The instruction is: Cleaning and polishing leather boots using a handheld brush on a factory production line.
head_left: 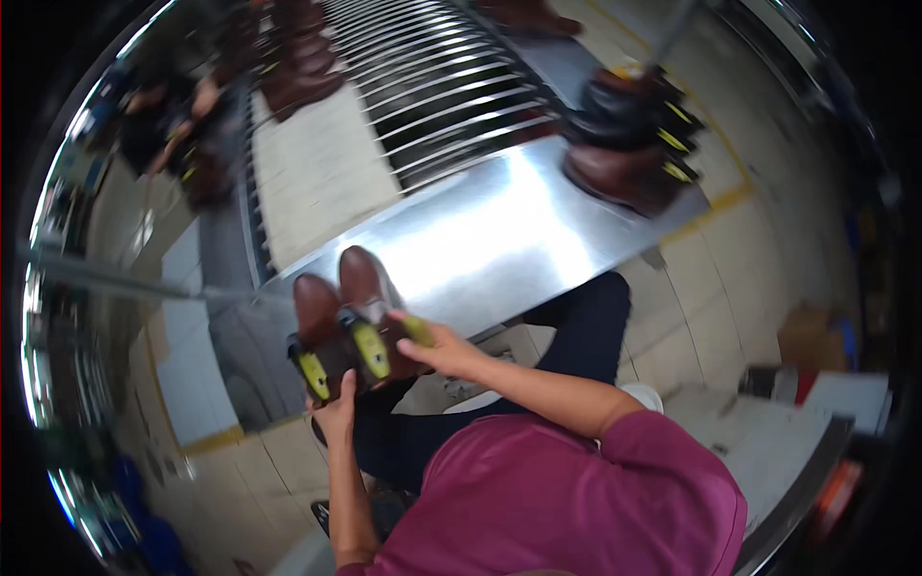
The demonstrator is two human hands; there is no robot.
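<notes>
Bright metal sheeting forms the near end of the worktop [480, 235], with a bed of rollers [451, 96] and a pale board [322, 173] beyond it and tiled floor [677, 298] around. At its near left edge, a pair of brown shoes is held side by side, toes pointing away from the person. Both the left shoe [317, 309] and the right shoe [361, 278] have smooth, rounded toes with a soft shine, darker brown uppers, and a black and yellow-green block at the opening. The left hand [333, 413] is closed around the back of the left shoe, thumb up on its dark part. The right hand [442, 351] has its fingers bent beside the right shoe, at a yellow-green piece [416, 329]; I cannot tell whether it grips that piece or the shoe. Blur softens the shoes, their soles are hidden, and their contact with the metal is unclear. More footwear [624, 173] stands at the right; the row [298, 67] at upper left is smeared and cut off above.
</notes>
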